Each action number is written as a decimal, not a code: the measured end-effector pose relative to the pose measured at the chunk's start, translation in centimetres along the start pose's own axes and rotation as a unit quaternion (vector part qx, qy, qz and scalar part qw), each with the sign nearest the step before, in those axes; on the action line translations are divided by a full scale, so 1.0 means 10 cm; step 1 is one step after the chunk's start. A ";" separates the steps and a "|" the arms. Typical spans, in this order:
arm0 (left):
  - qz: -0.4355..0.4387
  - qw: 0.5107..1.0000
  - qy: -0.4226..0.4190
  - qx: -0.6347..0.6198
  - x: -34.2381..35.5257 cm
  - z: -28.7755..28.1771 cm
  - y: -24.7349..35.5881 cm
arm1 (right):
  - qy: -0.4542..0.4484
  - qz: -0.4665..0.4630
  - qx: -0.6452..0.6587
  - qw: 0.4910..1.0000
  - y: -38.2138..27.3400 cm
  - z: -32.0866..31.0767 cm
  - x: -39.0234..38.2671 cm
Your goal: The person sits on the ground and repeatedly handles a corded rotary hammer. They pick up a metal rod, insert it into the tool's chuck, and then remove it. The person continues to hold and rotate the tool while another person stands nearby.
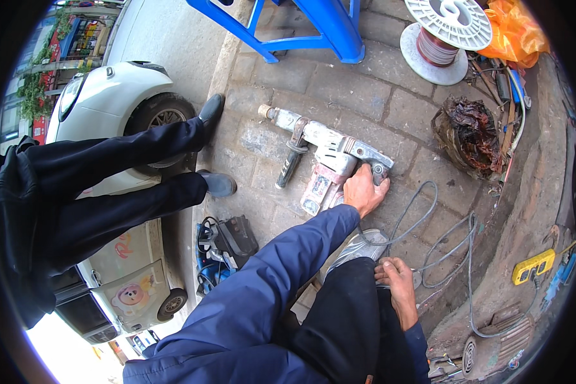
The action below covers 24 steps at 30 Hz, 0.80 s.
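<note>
A worn electric demolition hammer (329, 153) with a metal barrel, dusty and reddish, lies on the paving. Its black side handle (288, 168) sticks out toward me. My left hand (363, 191) is closed on the rear end of the tool, with its fingertips partly hidden. Beside my bent knee, my right hand (398, 281) has its fingers curled in; whatever they may hold is hidden. A grey power cable (436, 192) loops over the ground near both hands.
Another person's legs (128, 144) stand at left, before a white car (112, 96). A blue stool (313, 32), a wire spool (438, 51), a dark, tangled bundle (470, 137), a yellow socket strip (534, 266) and a motor (499, 345) surround me. A black-and-blue tool (233, 240) lies near my left arm.
</note>
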<state>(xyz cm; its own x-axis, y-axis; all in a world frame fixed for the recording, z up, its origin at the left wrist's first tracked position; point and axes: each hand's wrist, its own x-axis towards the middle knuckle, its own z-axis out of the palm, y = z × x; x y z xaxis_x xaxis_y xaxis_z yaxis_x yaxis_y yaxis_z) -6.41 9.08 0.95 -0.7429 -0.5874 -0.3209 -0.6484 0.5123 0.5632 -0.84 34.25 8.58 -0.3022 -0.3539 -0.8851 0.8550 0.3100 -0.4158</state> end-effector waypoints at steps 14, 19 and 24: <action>-0.004 1.000 0.009 -0.017 0.00 -0.03 0.01 | 0.001 -0.006 -0.005 1.000 0.00 0.01 0.00; -0.041 0.998 -0.040 -0.039 -0.02 -0.09 -0.01 | 0.005 -0.033 -0.019 0.999 -0.17 0.02 0.00; -0.069 0.989 -0.115 -0.068 -0.02 -0.22 -0.05 | 0.004 -0.121 -0.099 0.988 -0.65 -0.04 0.18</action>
<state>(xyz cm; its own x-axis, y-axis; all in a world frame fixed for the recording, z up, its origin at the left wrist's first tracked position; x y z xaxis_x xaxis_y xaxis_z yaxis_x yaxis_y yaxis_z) -5.59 7.54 2.40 -0.6768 -0.4795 -0.5586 -0.7300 0.3389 0.5935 -7.12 31.94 9.62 -0.4917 -0.4323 -0.7558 0.6583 0.3836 -0.6477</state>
